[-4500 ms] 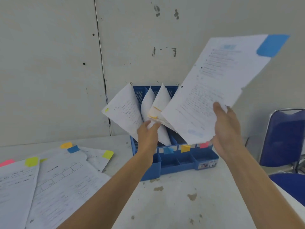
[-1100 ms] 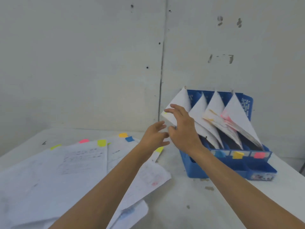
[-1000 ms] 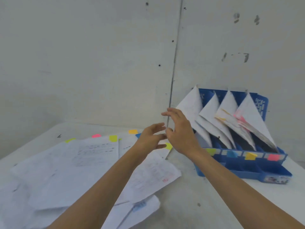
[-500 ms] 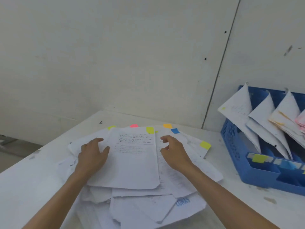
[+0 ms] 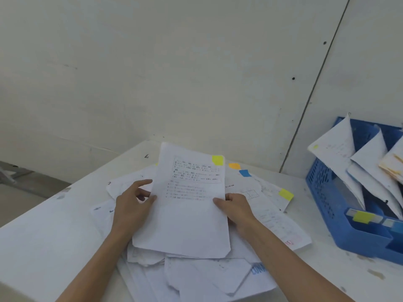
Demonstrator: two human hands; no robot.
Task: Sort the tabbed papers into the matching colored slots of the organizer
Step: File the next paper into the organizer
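Note:
A white printed sheet (image 5: pixel 187 212) with a yellow tab (image 5: pixel 217 160) at its top right corner is lifted off the pile, its top edge raised. My left hand (image 5: pixel 130 205) pinches its left edge and my right hand (image 5: pixel 235 209) pinches its right edge. Under it lies a loose pile of tabbed papers (image 5: pixel 257 203) showing an orange tab (image 5: pixel 234 166), a blue tab (image 5: pixel 245 173) and another yellow tab (image 5: pixel 286 194). The blue organizer (image 5: pixel 327 205) stands at the right with sheets leaning in its slots and a yellow label (image 5: pixel 361 216) on the leftmost slot.
The white table (image 5: pixel 54 236) carries everything; its left edge drops off to the floor at the far left. A pale wall runs close behind the table and the organizer. Small stains mark the table in front of the organizer.
The view swung left from the organizer to the pile. Both hands moved from the organizer onto the pile, took the yellow-tabbed top sheet by its side edges and lifted it.

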